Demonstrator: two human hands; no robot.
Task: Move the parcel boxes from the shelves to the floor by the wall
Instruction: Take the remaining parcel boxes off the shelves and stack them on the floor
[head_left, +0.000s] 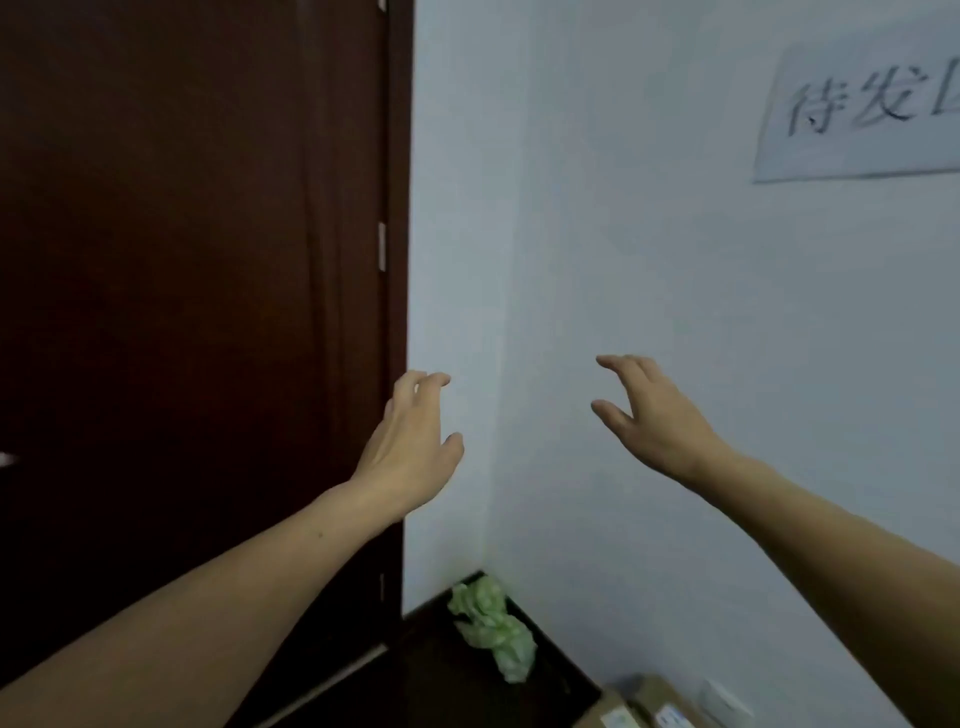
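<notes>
Both of my arms are raised in front of a white wall corner. My left hand (413, 441) hangs in the air near the door frame, fingers loosely curved, holding nothing. My right hand (649, 415) is a little higher and to the right, fingers spread and relaxed, also empty. Brown cardboard parcel boxes (641, 706) with white labels lie on the floor against the wall at the bottom edge, partly cut off by the frame. No shelves are in view.
A dark brown wooden door (192, 312) fills the left half. A crumpled green plastic bag (493, 631) lies on the dark floor in the corner. A paper sign with handwritten characters (862, 114) is stuck on the wall at upper right.
</notes>
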